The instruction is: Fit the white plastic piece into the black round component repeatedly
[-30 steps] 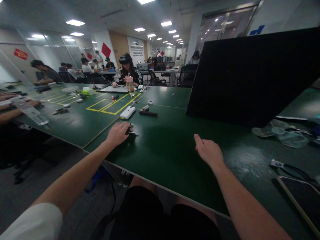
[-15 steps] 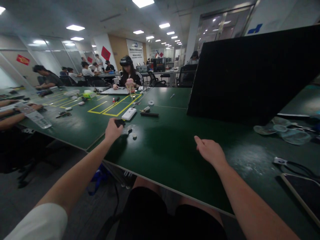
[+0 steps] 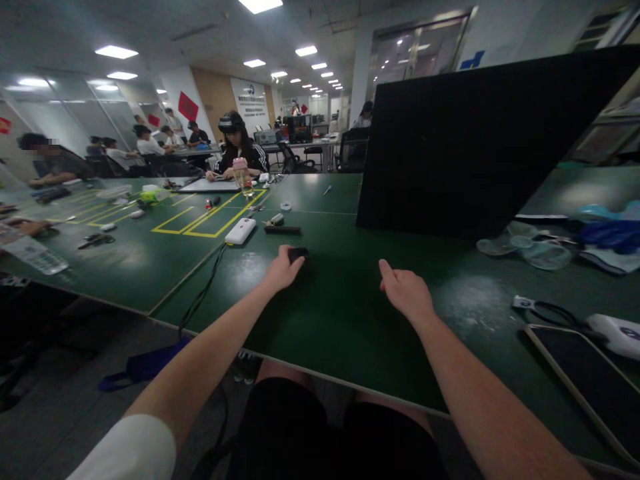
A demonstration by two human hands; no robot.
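Left hand (image 3: 285, 268): just left of frame centre, thumb and fingers closed on a small black object (image 3: 299, 254); whether the object touches the tabletop (image 3: 340, 333) cannot be told. Right hand (image 3: 407, 293): right of centre, fingers curled, one digit extended; contents cannot be told. White device (image 3: 241, 231): left of centre, cable attached. Dark bar (image 3: 283, 230): just above the black object. Black panel (image 3: 450, 153): upper right, leaning. Phone (image 3: 583, 380): lower right.
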